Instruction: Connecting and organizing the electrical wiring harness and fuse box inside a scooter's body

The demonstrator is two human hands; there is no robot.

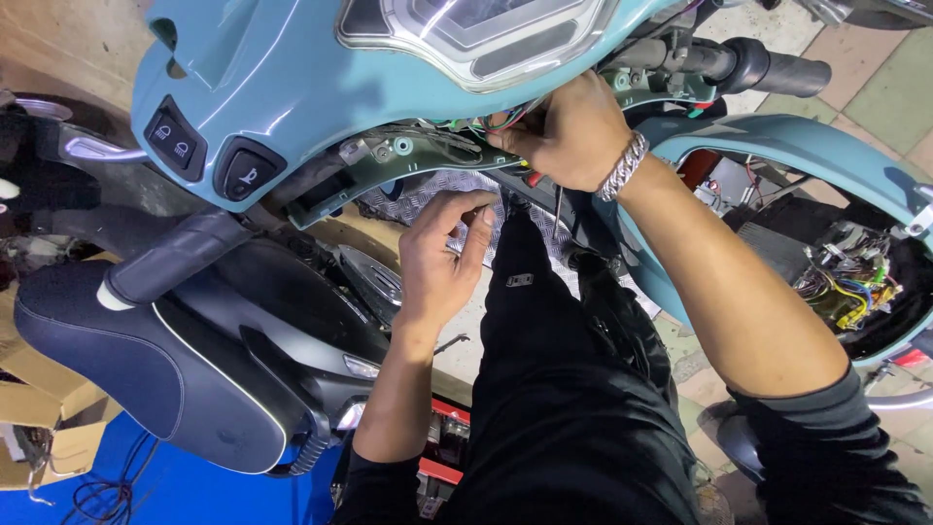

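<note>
My right hand (569,131), with a metal bracelet at the wrist, reaches up under the light-blue handlebar cover (292,78) of a scooter. It touches a bundle of coloured wires (501,122). In its palm is a screwdriver (556,209) with a red handle, the thin shaft pointing down. My left hand (437,258) hangs lower, below the cover's open underside. Its thumb and forefinger are pinched together near the fingertips; whether something small sits between them is too small to tell. The headlight (476,34) is at the top.
A black handlebar grip (768,70) sticks out at upper right, another (170,258) at left. A black scooter seat (117,360) lies at lower left. An open blue body panel with loose wiring (846,282) is on the right. Cardboard boxes (39,408) sit at the left edge.
</note>
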